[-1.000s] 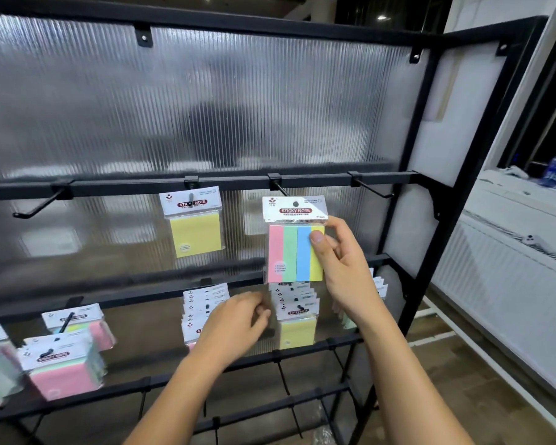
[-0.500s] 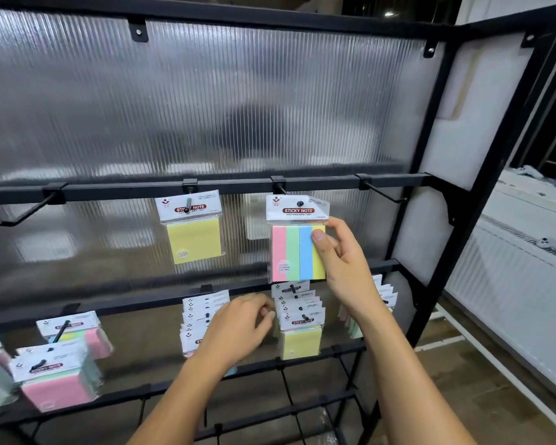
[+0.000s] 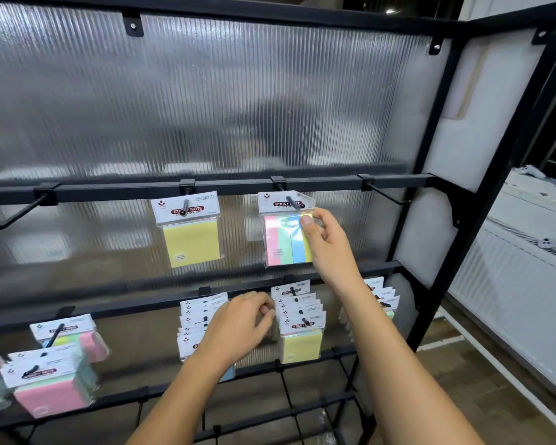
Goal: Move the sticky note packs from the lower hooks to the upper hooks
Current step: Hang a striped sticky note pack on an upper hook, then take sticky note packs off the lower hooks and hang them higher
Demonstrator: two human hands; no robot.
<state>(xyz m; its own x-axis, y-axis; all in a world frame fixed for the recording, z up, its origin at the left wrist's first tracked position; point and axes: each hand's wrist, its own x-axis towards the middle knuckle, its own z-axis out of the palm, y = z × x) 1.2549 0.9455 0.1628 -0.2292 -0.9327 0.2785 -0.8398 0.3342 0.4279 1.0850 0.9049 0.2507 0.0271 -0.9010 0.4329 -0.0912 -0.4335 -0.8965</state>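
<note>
As the right hand (image 3: 326, 248) pinches the striped sticky note pack (image 3: 284, 242), settling it on the upper hook (image 3: 292, 200), the left hand (image 3: 241, 329) curls at the lower-hook packs (image 3: 302, 326), grip hidden, likely readying another.

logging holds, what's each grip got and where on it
Right grip pinches the striped sticky note pack at its top right corner. Left grip is curled among the lower packs; hold cannot be told.
</note>
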